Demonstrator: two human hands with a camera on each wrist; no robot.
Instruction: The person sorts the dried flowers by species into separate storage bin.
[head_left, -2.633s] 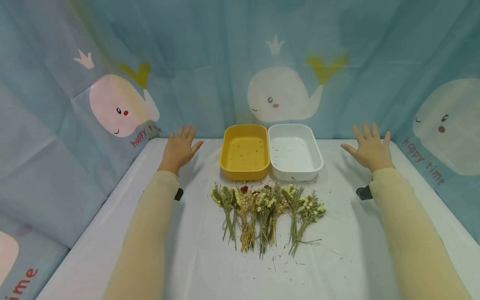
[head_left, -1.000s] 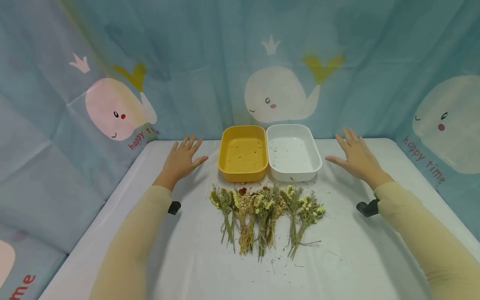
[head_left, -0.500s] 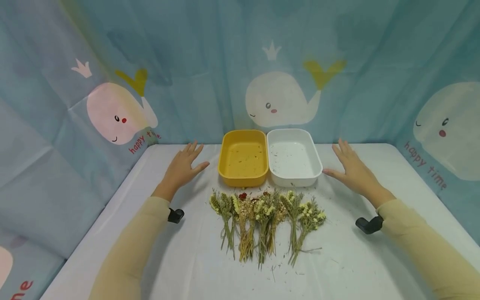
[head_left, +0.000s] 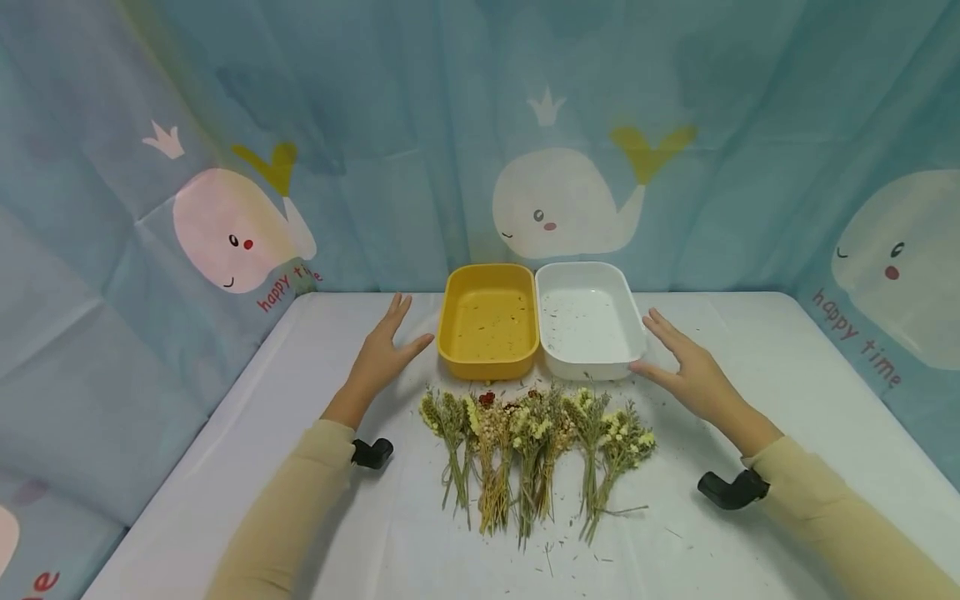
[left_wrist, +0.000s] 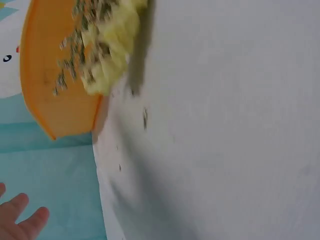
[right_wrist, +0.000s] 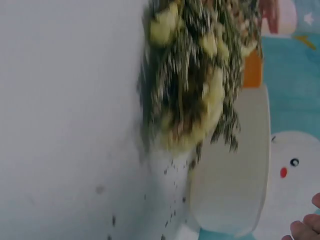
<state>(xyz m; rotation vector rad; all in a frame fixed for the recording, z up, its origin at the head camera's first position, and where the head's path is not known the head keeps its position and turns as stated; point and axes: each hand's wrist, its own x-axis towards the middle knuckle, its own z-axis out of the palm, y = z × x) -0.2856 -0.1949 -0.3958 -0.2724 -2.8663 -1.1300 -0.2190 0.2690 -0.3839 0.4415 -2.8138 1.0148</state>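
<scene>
My left hand [head_left: 378, 358] is held beside the yellow tub [head_left: 487, 369], its fingers extended and thumb pointing at the tub's left wall. On the other side my right hand [head_left: 693, 375] reaches toward the white tub [head_left: 592, 371], thumb and fingertips right at its right wall in the head view. Neither hand holds anything. The two tubs stand side by side with small plant crumbs inside. In front of them lies a row of dried flower bunches [head_left: 529, 433], mostly pale yellow with green or straw stems and a dark red bloom. Fingertips [left_wrist: 35, 222] show in the left wrist view.
A white cloth [head_left: 420, 542] covers the table, with bits of stem and leaf scattered around the bunches. A blue curtain [head_left: 397, 208] printed with whales stands behind the tubs and along the sides. Black wrist cameras [head_left: 733, 490] sit under both forearms.
Both hands have moved inward from the far sides of the table and come nearer the tubs, turning toward each other. The tubs and flowers keep their places; the head view has shifted slightly.
</scene>
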